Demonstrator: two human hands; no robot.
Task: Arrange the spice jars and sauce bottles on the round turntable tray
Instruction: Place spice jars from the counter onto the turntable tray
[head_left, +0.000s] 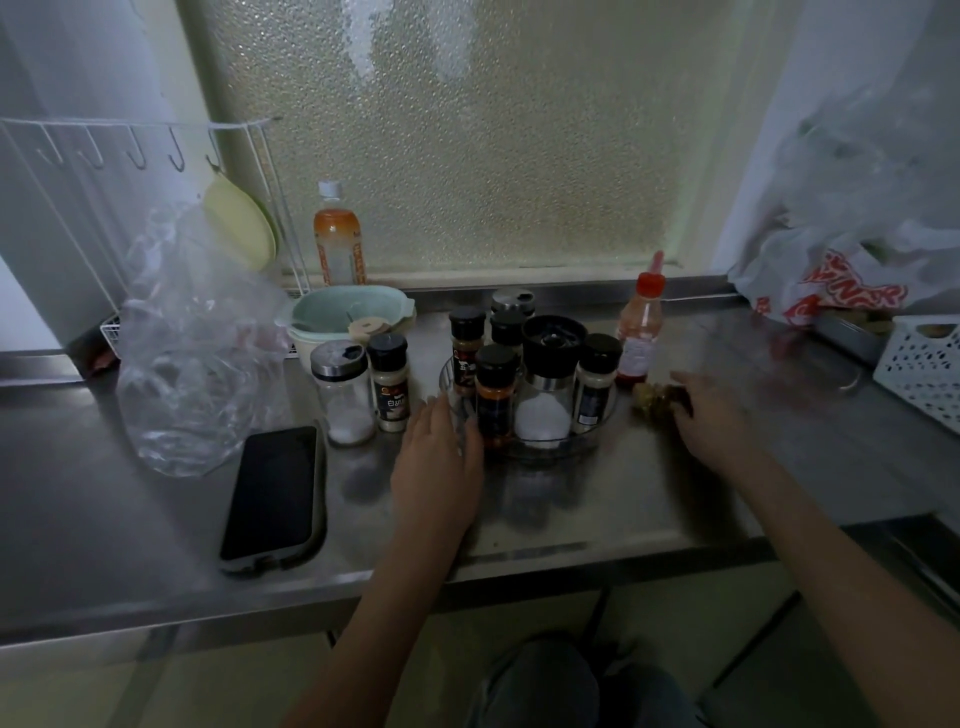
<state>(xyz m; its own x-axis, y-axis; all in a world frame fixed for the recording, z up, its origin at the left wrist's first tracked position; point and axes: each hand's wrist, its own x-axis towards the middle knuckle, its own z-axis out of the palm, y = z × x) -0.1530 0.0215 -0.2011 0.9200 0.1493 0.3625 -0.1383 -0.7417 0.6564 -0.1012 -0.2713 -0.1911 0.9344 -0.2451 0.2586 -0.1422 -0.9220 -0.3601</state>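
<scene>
A clear round turntable tray (592, 434) stands on the steel counter with several black-capped spice jars and a big salt grinder (548, 382) on it. My left hand (439, 460) rests flat against the tray's left rim, fingers apart, next to an orange spice jar (496, 397). My right hand (714, 415) lies on the counter right of the tray, touching a small brownish packet (655, 399); its grip is unclear. A red-capped sauce bottle (640, 332) stands just behind the tray's right side. Left of the tray stand a glass salt shaker (344, 392) and a white-powder spice jar (389, 382).
A dark phone (272, 499) lies front left, beside a crumpled clear plastic bag (197, 358). Stacked pale bowls (345, 317) and an orange drink bottle (336, 239) are at the back. A white perforated basket (922, 366) and a printed plastic bag (831, 280) sit at the right.
</scene>
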